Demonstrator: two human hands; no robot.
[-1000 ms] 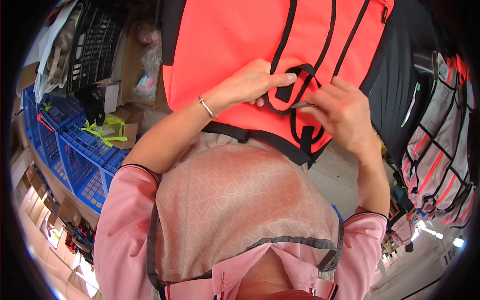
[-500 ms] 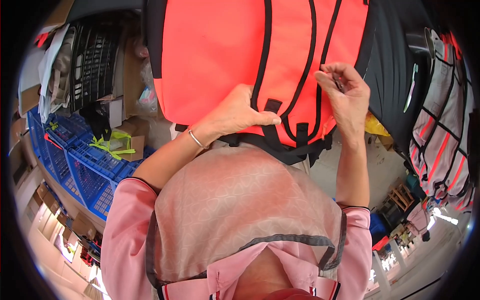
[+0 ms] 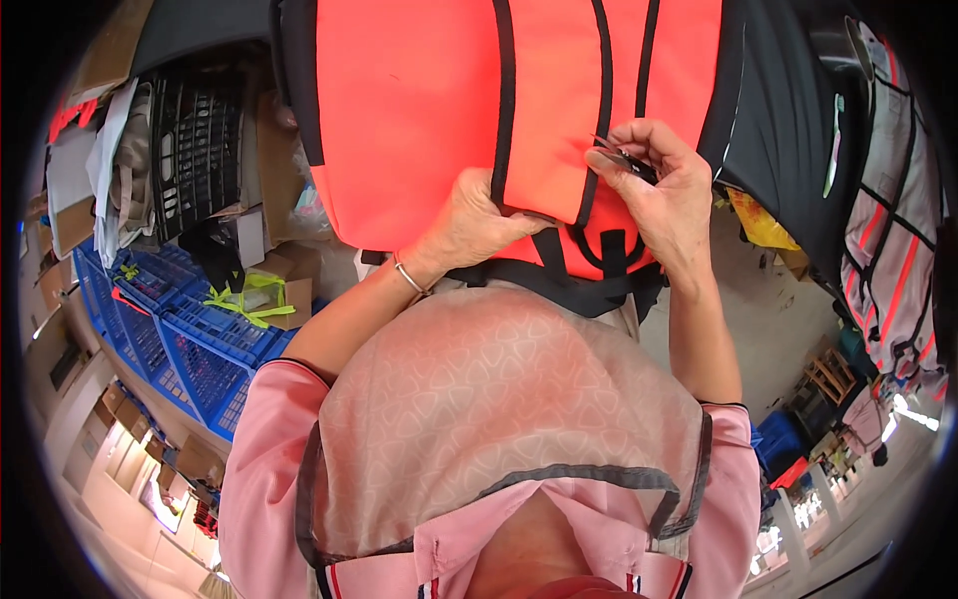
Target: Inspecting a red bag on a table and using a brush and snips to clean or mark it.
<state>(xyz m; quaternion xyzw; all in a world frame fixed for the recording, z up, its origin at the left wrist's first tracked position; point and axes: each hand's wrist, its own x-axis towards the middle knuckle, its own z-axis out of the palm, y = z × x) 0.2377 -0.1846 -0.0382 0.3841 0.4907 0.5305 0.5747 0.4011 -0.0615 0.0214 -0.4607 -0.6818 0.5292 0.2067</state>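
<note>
A bright coral-orange backpack (image 3: 404,120) with black edging lies in front of me, its shoulder straps facing up. My left hand (image 3: 477,225) is closed on the lower end of the left shoulder strap (image 3: 551,110), thumb on top and the fingers hidden beneath. Just right of that strap, my right hand (image 3: 671,205) grips small dark thread snips (image 3: 633,164), their thin points toward the strap's black edge. Black webbing (image 3: 559,283) hangs at the bag's near end, by my apron (image 3: 499,399).
Blue plastic crates (image 3: 200,344) stand at the left, with yellow-green ribbon (image 3: 249,299) on them. Behind them are a black crate (image 3: 190,150) and cardboard. Dark fabric (image 3: 778,110) lies right of the backpack; grey bags with coral stripes (image 3: 888,200) hang at the far right.
My left hand has taken hold of the strap's lower end and lifted it. My right hand has moved left, bringing the snips' points near the strap edge.
</note>
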